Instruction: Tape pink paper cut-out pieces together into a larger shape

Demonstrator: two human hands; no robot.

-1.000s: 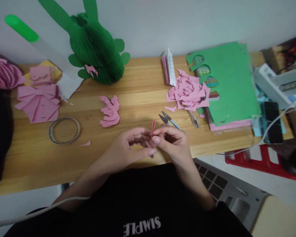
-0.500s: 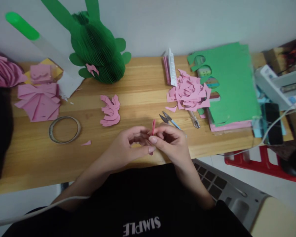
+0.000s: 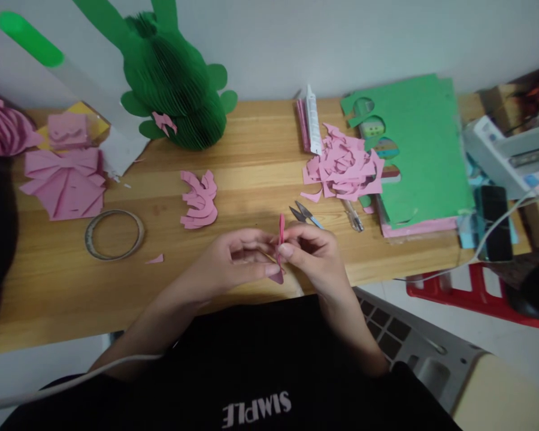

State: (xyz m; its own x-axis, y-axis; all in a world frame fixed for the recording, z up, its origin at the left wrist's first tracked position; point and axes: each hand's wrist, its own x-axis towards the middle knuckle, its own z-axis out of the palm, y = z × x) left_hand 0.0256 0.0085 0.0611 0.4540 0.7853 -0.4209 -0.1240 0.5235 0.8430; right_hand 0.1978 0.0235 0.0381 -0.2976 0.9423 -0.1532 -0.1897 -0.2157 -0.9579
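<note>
Above the table's front edge, my left hand (image 3: 240,257) and my right hand (image 3: 312,251) pinch a small pink paper piece (image 3: 281,226) between them. The piece is seen nearly edge-on, and the fingers hide much of it. Just beyond my right hand lie thread snips (image 3: 303,212) with dark blades and a blue handle. Curved pink paper cutouts (image 3: 199,200) sit in a group to the left of my hands. A heap of pink paper scraps (image 3: 344,164) is farther back on the right.
A green honeycomb paper figure (image 3: 175,84) stands at the back left. A tape roll (image 3: 114,234) and folded pink paper pieces (image 3: 67,185) lie left. Right are a white tube (image 3: 313,123), a utility knife (image 3: 354,216), green sheets (image 3: 426,149) and a phone (image 3: 495,221).
The pink paper piece has turned slightly in my fingers, and more of it shows above and below them. Both hands stay in nearly the same place.
</note>
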